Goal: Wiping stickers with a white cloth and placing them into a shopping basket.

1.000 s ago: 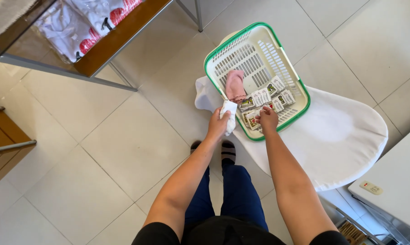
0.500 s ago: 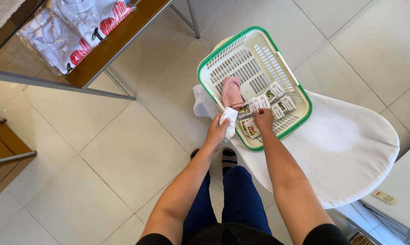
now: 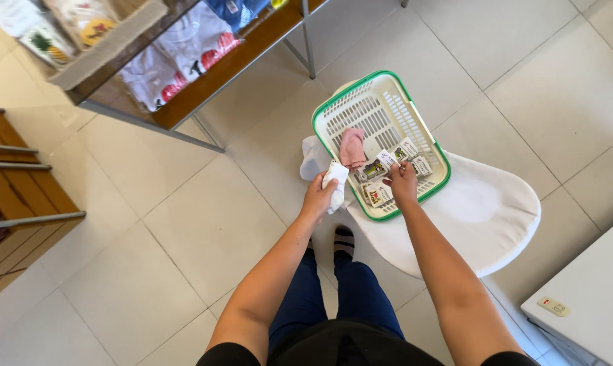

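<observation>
1. At the far left you see the wooden slatted furniture [image 3: 15, 203], and above it the glass-topped display shelf with a wooden board [image 3: 184, 68], where folded white printed garments [image 3: 178, 61] lie. These are well apart from your hands.

2. Your left hand [image 3: 320, 198] is at the left edge of the white plastic basket with a green rim [image 3: 333, 108]. Its fingers are closed around a small rolled white cloth [image 3: 335, 181], which is held just outside the rim, above the floor.

3. Inside the basket, near your left hand, lies a small pink folded cloth [image 3: 352, 147]. Beside it several small flat printed packets [image 3: 378, 190] are spread on the bottom.

4. Your right hand [image 3: 403, 183] is inside the basket, with the fingers bent down on the packets. I cannot tell if they already pinch one or only touch it.

5. The basket is tilted on the white rounded seat of a chair [image 3: 483, 210], and its lower corner comes past the seat edge. I think this is the risk: if your right hand presses on that low side, the basket could slide or tip and the packets could spill to the tiled floor [image 3: 184, 224].

6. The white cloth could also drop, because it hangs outside the rim and only your fingers keep it.

7. At the far right is the corner of a white surface [image 3: 591, 298].
</observation>
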